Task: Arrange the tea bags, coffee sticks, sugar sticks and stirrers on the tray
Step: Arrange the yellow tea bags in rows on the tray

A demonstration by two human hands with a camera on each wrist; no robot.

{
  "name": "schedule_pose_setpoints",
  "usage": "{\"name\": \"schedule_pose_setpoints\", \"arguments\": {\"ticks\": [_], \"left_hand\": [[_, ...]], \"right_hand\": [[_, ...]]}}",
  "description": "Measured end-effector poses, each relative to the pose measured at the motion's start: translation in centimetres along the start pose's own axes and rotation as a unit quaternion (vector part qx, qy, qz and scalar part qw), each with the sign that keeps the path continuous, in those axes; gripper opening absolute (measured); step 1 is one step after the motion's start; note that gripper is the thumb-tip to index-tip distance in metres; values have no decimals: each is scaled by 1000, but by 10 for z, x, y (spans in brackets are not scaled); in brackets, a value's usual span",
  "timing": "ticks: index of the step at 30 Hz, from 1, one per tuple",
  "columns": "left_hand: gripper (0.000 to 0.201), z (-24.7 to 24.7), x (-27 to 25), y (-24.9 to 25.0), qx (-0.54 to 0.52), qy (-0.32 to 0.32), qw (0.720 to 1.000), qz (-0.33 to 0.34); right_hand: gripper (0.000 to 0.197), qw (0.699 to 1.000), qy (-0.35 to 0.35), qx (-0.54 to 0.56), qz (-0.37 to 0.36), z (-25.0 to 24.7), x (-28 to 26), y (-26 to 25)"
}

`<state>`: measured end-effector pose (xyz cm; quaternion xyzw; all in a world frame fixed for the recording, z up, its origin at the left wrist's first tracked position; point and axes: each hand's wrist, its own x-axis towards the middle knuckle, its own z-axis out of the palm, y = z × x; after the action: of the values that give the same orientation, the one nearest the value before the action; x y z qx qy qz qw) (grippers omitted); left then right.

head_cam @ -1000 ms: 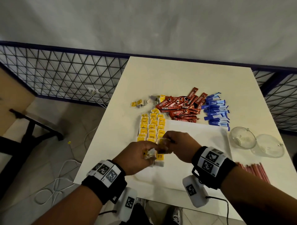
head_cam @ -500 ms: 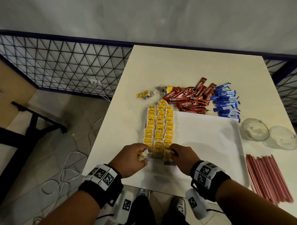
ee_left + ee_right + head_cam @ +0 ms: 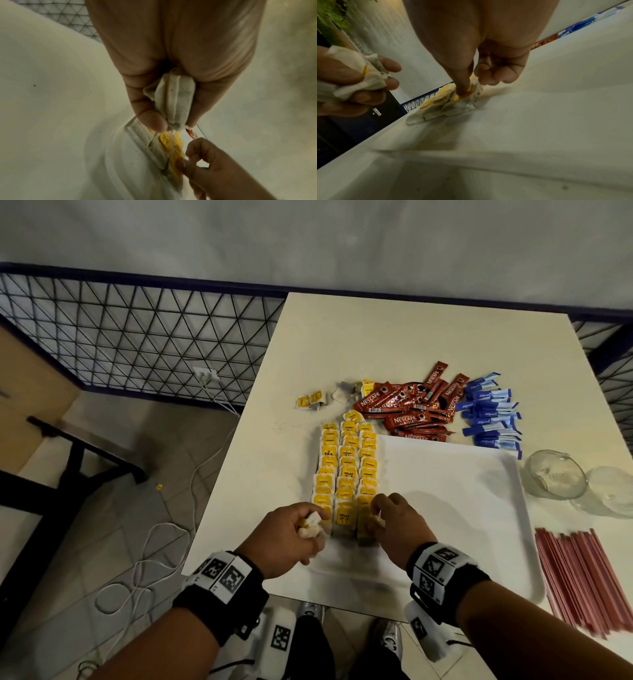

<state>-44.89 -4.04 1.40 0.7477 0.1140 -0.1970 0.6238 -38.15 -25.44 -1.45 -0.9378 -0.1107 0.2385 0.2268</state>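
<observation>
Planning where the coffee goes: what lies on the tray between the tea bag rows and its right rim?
Nothing: the head view shows bare white tray from the tea bag rows to its right rim.

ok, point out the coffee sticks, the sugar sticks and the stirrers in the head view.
coffee sticks (image 3: 409, 409), head view, middle of the red pile.
sugar sticks (image 3: 489, 417), head view, centre of the blue stack.
stirrers (image 3: 579, 577), head view, mid-length of the red bundle.
</observation>
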Motion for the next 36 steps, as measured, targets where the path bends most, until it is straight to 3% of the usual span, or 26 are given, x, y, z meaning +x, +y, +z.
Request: {"name": "schedule_pose_setpoints", "arguments": {"ticks": [5, 8, 11, 14, 17, 19, 21, 25, 29, 31, 33, 36], "left_hand": [[37, 1, 6, 3, -168, -11, 985, -39], [40, 2, 9, 6, -225, -33, 971, -71], [43, 2, 12, 11, -267, -85, 956, -82], [42, 1, 13, 18, -311, -108, 941, -83], [51, 1, 13, 27, -375, -127, 911, -116], [53, 2, 13, 33, -437, -114, 880, -150], [61, 3, 14, 36, -458, -92, 868, -170], [67, 11, 18, 39, -466, -74, 862, -183], [38, 19, 23, 37, -457, -43, 868, -189], [23, 22, 25, 34, -454, 2, 872, -181], [15, 19, 28, 31, -440, 68, 883, -146], [19, 0, 26, 36, -348, 142, 924, -67]], "right_hand": [[15, 999, 16, 4, -33, -12, -2, 0], [12, 988, 70, 77, -114, -27, -3, -16], [12, 969, 48, 126, -208, -42, -6, -42], [19, 950, 30, 106, -293, -48, -7, -55], [28, 949, 22, 84, -304, -48, -5, -58], [28, 953, 23, 68, -295, -48, -5, -63], [23, 956, 23, 61, -285, -50, -5, -67], [12, 955, 13, 61, -292, -57, -6, -69], [7, 952, -26, 108, -285, -67, -13, -70], [11, 954, -55, 128, -266, -73, -15, -71], [14, 955, -46, 127, -265, -78, -16, -71], [7, 962, -22, 109, -250, -86, -13, -69]]}}
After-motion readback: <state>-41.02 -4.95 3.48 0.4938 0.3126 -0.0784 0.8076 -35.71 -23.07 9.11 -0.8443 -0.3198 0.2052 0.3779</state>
